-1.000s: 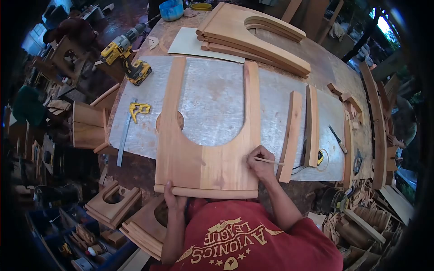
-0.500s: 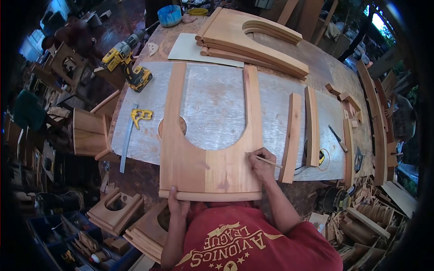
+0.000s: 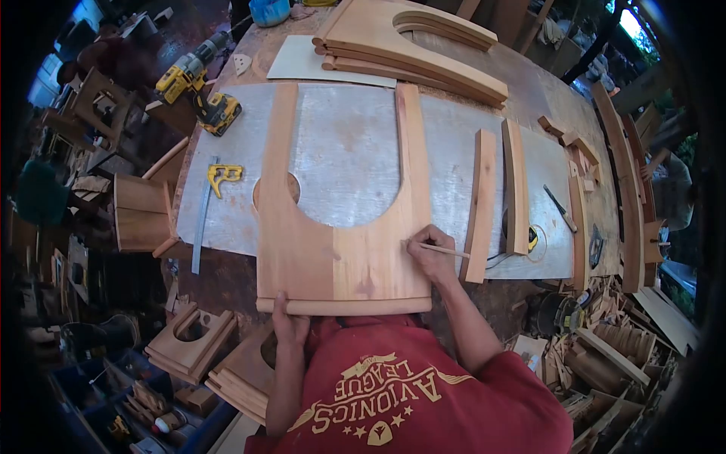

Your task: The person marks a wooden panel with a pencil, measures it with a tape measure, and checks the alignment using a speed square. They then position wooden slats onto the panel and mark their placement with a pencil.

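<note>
A U-shaped wooden panel lies on the metal-topped workbench, its rounded front edge overhanging towards my red shirt. My left hand grips that front edge near its left corner, thumb on top; the other fingers are mostly hidden. Closed around a pencil, my right hand rests on the panel's right side, below the cutout. The pencil's back end points right, and its tip is hard to see against the hand. Right of this hand lies a curved wooden strip.
A yellow drill and a combination square lie to the left. Stacked cut panels sit at the back. Further right are another strip, a tape measure and wood offcuts. Other people work at both sides.
The camera view has shifted, so the bench and panel appear higher and slightly left. My right hand has turned slightly, and the pencil lies flatter. My left hand keeps its hold.
</note>
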### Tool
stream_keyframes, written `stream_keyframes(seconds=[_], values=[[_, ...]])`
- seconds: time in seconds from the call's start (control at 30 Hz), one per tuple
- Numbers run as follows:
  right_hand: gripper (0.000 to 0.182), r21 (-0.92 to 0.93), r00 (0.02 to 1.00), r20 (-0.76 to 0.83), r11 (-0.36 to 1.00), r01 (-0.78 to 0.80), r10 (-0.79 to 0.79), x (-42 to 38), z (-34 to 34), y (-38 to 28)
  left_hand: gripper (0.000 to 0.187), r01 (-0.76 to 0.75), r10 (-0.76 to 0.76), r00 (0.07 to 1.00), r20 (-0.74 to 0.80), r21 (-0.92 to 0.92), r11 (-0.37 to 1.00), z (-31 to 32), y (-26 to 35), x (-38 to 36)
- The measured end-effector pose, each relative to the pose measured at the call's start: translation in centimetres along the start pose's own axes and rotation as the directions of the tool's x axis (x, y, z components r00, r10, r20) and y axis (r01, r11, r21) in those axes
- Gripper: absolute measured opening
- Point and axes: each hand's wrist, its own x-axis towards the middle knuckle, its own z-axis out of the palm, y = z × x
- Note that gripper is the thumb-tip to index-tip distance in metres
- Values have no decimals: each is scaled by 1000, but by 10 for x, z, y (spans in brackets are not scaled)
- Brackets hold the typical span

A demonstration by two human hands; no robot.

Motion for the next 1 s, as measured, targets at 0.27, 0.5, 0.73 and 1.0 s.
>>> stream_keyframes(seconds=[0.27, 0.5, 0.73, 1.0], values=[[17, 26, 994, 100, 999, -45, 43, 9, -5, 2, 55, -11, 11, 1000, -16, -11, 1000, -4, -4, 6], [16, 131, 985, 162, 988, -77, 56, 6, -12, 1, 55, 52, -50, 998, 48, -42, 998, -21, -3, 11], [15, 259, 970, 209, 964, 66, -123, -16, 47, -34, 53, 79, -77, 996, 49, -49, 996, -12, 0, 5], [21, 203, 934, 336, 978, 56, -123, 1, 196, -88, 55, 204, -203, 979, -24, 74, 976, -17, 18, 6]])
